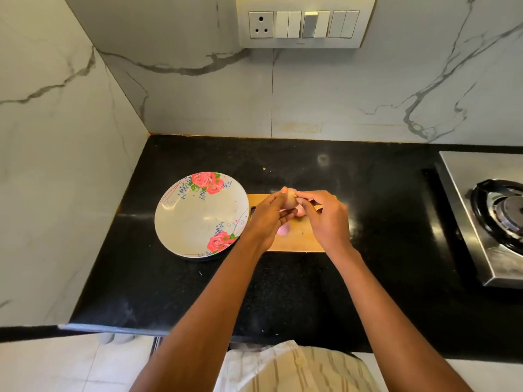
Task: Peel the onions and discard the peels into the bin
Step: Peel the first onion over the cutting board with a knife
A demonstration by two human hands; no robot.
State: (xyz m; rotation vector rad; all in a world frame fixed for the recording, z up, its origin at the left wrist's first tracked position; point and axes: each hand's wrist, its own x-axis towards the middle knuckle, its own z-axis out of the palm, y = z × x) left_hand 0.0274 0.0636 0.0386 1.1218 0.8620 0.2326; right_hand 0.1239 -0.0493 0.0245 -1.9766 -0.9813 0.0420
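A small pinkish onion (290, 200) is held above the wooden cutting board (300, 239). My left hand (268, 216) grips it from the left, thumb on top. My right hand (322, 215) pinches at the onion's right side with thumb and fingertips. Another pink onion piece (283, 230) lies on the board below my left hand, partly hidden. A further pink piece (300, 211) shows between the two hands. No bin is in view.
A white plate with red roses (198, 219) sits left of the board on the black counter (382, 222). A steel gas stove (486, 216) stands at the right. Marble walls close the left and back, with a switch panel (304, 22) above.
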